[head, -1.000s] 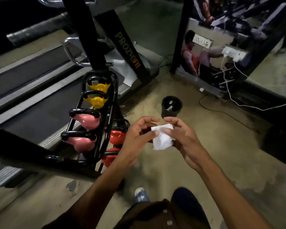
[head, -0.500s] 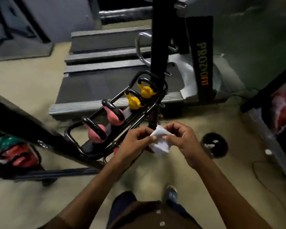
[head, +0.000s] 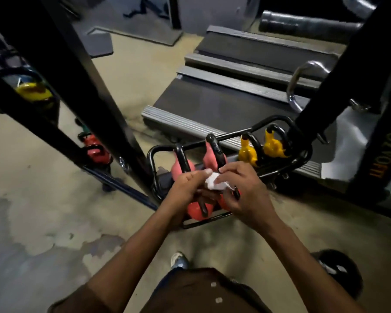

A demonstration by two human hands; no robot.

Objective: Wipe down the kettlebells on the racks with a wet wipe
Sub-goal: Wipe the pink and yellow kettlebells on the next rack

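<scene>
The only writing that can be read is one line of capital letters running lengthwise down a black upright panel (head: 376,152) at the right edge of the view, just right of the rack (head: 306,154) holding the yellow kettlebells (head: 272,147). The letters lie sideways and the word's start is lost in shadow. What shows seems to read "ROZVOFIT", its last three letters in orange.
</scene>
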